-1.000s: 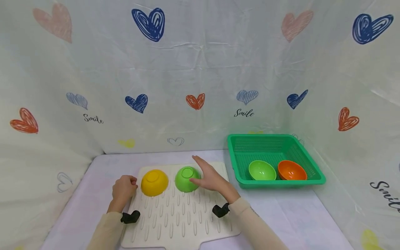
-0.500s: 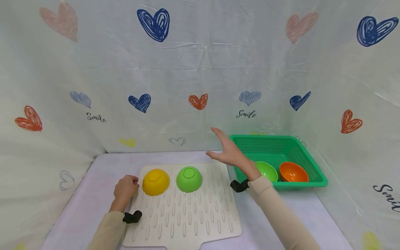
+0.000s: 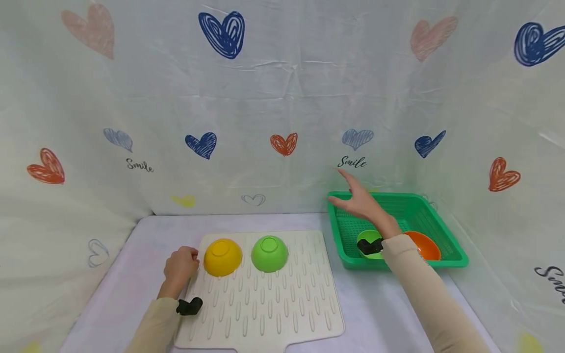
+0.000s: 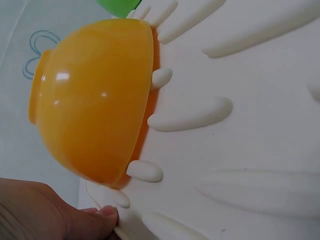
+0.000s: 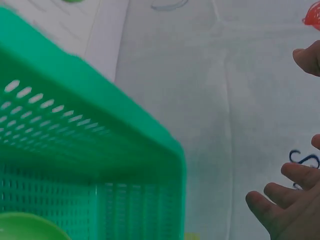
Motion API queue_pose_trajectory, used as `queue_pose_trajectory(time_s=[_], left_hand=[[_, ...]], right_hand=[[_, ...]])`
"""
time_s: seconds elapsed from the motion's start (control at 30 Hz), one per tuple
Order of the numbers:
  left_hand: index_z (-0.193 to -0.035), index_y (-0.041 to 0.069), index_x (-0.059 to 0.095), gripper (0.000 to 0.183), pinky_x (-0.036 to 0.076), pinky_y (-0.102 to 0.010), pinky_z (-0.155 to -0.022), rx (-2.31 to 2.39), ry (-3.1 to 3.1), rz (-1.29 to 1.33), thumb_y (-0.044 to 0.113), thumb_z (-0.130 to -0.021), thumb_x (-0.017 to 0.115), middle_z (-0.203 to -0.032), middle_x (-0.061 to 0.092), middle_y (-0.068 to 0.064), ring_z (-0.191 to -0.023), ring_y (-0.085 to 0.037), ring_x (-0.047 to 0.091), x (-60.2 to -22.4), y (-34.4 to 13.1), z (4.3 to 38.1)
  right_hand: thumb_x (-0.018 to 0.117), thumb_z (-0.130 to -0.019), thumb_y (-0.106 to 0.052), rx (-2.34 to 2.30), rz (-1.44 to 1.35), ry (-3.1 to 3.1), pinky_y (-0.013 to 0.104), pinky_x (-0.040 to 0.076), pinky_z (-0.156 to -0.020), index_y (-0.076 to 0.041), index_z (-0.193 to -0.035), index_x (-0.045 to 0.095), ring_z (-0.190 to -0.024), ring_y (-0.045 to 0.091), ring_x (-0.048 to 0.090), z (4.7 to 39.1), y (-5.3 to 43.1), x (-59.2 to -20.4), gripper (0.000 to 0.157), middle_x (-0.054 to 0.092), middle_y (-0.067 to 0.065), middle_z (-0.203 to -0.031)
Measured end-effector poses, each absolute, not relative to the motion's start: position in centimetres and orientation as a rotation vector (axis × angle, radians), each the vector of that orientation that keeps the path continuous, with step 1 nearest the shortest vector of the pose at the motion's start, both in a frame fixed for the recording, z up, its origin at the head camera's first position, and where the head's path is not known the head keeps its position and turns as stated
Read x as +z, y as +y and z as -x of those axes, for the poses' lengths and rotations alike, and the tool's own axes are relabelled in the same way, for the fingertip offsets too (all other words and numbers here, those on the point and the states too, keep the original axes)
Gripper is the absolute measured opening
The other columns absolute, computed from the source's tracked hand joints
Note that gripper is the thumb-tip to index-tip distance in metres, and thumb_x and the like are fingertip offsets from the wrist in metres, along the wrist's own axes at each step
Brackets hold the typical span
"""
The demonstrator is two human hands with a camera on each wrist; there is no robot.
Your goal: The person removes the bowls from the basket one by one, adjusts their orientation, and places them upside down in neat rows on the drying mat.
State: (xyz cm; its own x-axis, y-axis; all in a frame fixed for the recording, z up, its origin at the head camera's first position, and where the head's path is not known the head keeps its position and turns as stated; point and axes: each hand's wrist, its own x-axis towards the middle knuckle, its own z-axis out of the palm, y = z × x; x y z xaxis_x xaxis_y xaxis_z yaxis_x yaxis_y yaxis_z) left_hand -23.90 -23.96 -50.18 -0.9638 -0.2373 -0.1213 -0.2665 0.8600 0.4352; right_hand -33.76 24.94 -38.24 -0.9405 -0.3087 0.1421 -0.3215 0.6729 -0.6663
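Observation:
My left hand (image 3: 181,267) pinches the left edge of a white ridged draining board (image 3: 282,314), beside a yellow bowl (image 3: 222,258). The bowl lies upside down on the board; in the left wrist view my thumb (image 4: 106,212) sits at the edge just below its rim. A green bowl (image 3: 269,254), also upside down, stands to the right of it. Above a green perforated basket (image 3: 339,245) my right hand (image 3: 364,203) hovers with fingers spread and nothing held. Inside that basket are a light green bowl (image 3: 364,239) and an orange bowl (image 3: 425,245), partly hidden by my arm.
Cloth walls printed with hearts rise behind and at both sides of the table (image 3: 132,274). The basket's long near rim runs under my right forearm. The board's spout points to the front edge of the head view.
My right hand has moved from beside the green bowl up and right to over the basket, fingers still spread. The left hand keeps its place at the board's edge.

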Motion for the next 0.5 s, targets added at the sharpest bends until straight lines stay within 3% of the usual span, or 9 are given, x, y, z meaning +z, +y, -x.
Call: queue_pose_trajectory(time_s=[0.23, 0.37, 0.5], left_hand=[[-0.122, -0.008, 0.068, 0.032, 0.059, -0.052, -0.077, 0.710, 2.951, 0.428, 0.003, -0.092, 0.069, -0.104, 0.072, -0.020, -0.083, -0.032, 0.066, -50.2, -23.7, 24.1], [-0.120, -0.008, 0.069, 0.030, 0.059, -0.051, -0.074, 0.713, 2.967, 0.412, 0.003, -0.091, 0.069, -0.100, 0.072, -0.018, -0.081, -0.031, 0.065, -50.2, -23.8, 24.0], [-0.119, -0.008, 0.070, 0.029, 0.059, -0.050, -0.071, 0.717, 2.973, 0.390, 0.003, -0.091, 0.069, -0.100, 0.072, -0.018, -0.080, -0.030, 0.065, -50.4, -23.9, 24.0]], right_hand=[[0.068, -0.096, -0.047, 0.981, -0.495, -2.978, 0.073, 0.026, -0.117, -0.015, -0.167, 0.008, -0.156, 0.047, 0.016, 34.6, 29.0, -39.7, 0.098, 0.013, 0.020, -0.172], [0.068, -0.097, -0.044, 0.909, -0.510, -3.062, 0.074, 0.023, -0.117, -0.007, -0.166, 0.008, -0.154, 0.051, 0.015, 34.5, 30.4, -40.2, 0.099, 0.012, 0.025, -0.170], [0.067, -0.096, -0.048, 0.891, -0.475, -3.150, 0.075, 0.026, -0.115, -0.005, -0.165, 0.008, -0.152, 0.055, 0.016, 34.3, 31.7, -40.4, 0.101, 0.009, 0.028, -0.170]])
